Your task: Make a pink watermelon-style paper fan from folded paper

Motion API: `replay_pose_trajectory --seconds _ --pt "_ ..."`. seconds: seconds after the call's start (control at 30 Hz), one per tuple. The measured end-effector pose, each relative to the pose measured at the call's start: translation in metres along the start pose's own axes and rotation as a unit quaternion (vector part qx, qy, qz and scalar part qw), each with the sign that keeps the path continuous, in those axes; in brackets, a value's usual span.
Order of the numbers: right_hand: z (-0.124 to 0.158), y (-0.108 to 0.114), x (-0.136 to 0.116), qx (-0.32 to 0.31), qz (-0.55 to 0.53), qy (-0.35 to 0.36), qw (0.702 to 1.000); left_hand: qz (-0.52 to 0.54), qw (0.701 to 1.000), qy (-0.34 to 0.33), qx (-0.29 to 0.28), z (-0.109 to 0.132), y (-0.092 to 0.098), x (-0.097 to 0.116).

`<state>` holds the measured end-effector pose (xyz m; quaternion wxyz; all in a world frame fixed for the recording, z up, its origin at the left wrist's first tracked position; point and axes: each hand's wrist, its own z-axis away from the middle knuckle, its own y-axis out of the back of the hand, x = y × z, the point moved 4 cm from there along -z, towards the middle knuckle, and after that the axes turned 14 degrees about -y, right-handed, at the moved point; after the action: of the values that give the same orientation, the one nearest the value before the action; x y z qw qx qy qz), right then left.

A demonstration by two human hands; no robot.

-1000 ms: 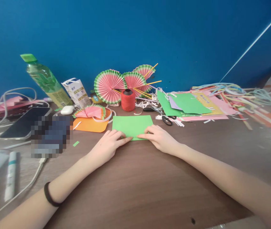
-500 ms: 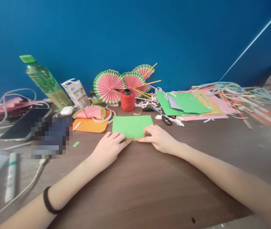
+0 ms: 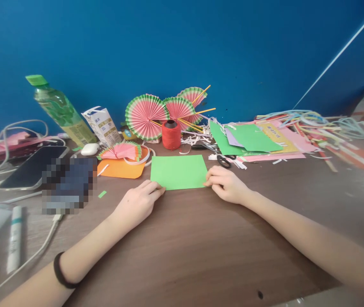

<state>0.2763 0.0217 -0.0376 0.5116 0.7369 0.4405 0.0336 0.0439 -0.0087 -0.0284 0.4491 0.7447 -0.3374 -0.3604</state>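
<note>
A green rectangle of paper [image 3: 179, 171] lies flat on the brown table [image 3: 182, 238]. At its near left corner is my left hand [image 3: 141, 200], its fingers closed on the paper's edge. My right hand [image 3: 226, 184] has its fingers pinched together at the near right corner of the same sheet. Just behind the paper stands a red spool of thread [image 3: 171, 135]. Pink and green pleated paper fans [image 3: 146, 117] lean by the blue wall behind the spool.
Left are an orange paper [image 3: 122, 168], a white earphone case [image 3: 90, 149], a carton [image 3: 103, 125], a green bottle [image 3: 63, 111], a phone [image 3: 34, 167] and a marker [image 3: 14, 239]. Right are scissors [image 3: 224, 161], stacked coloured papers [image 3: 258, 138] and paper strips [image 3: 306, 117].
My hands have moved apart along the near edge of the green paper, from its middle out to the two near corners. The sheet has stayed about where it was.
</note>
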Motion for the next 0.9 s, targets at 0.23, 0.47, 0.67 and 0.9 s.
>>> replay_pose_trajectory --seconds 0.23,0.47,0.67,0.9 --pt "-0.003 0.002 -0.004 -0.033 0.016 -0.023 0.999 0.083 0.995 0.060 -0.007 0.001 -0.005 -0.010" --pt "-0.005 -0.006 0.006 -0.062 0.015 -0.097 0.993 0.138 0.987 0.083 0.006 -0.001 -0.008 -0.015" --pt "-0.008 -0.009 0.010 -0.071 0.038 -0.161 0.984 0.178 0.976 0.125 0.009 0.000 -0.010 -0.018" --pt "-0.012 -0.009 0.009 -0.089 0.026 -0.214 0.972 0.154 0.979 0.133 -0.008 -0.002 -0.011 -0.019"
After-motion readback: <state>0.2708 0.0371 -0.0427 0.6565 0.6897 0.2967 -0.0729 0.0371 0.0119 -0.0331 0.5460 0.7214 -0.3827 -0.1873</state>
